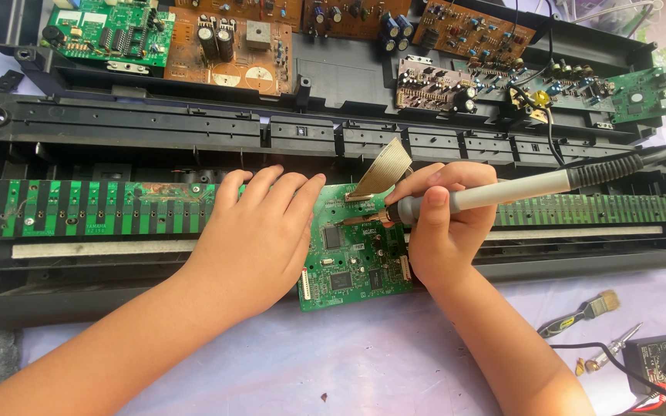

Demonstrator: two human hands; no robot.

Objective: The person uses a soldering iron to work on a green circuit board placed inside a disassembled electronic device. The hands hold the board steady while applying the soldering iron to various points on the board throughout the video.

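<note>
1. The board [352, 258] is being pressed flat on the tabletop [364, 362] by the left hand [260, 231], fingers spread, gripping nothing.
2. The iron [502, 189] is being gripped closed, pen-like, by the right hand [441, 223]; its tip should be steadied at the ribbon cable [383, 166] joint.

Green circuit board [352, 258]: glossy lacquered laminate with matt black chips and bright metal solder points. Ribbon cable [383, 169]: grey ribbed plastic, dull. Soldering iron [502, 191]: smooth matt grey plastic handle, black ribbed rubber-like sleeve at right. Keyboard chassis [156, 123]: matt black moulded plastic, dusty. Far brown boards [229, 58]: dull, paper-like laminate. Table cover [364, 362]: smooth pale lilac sheet.
</note>
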